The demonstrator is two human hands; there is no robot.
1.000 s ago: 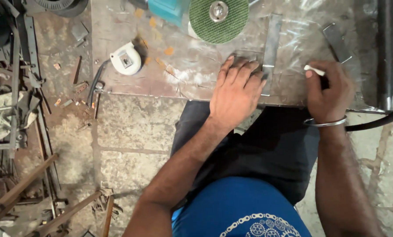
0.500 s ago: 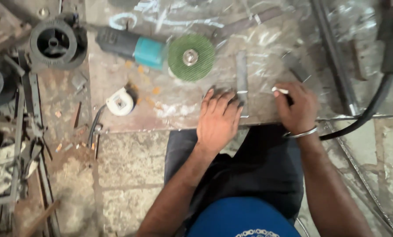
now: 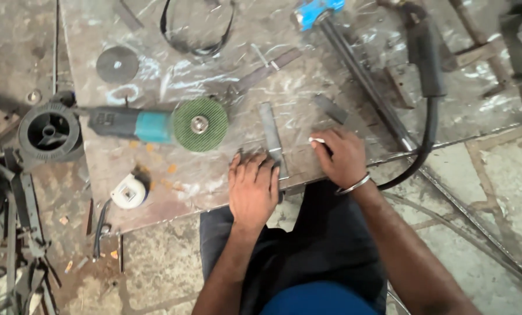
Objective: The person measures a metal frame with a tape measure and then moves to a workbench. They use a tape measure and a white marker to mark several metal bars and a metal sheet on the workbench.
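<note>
On the scratched metal sheet point(image 3: 156, 186), I am pressing my flat, open left hand point(image 3: 252, 189) beside the steel strip point(image 3: 271, 139), while my right hand point(image 3: 344, 156) is pinching white chalk point(image 3: 316, 140).

Grinder point(image 3: 156, 123) left of hands; cable point(image 3: 427, 125) rt.

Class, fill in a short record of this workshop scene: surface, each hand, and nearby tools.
Surface: scratched metal plate on the floor
Left hand: flat beside the flat steel bar, touching it
Right hand: grip on a white chalk piece
Nearby tools: angle grinder with green disc, tape measure, loose cutting disc
</note>
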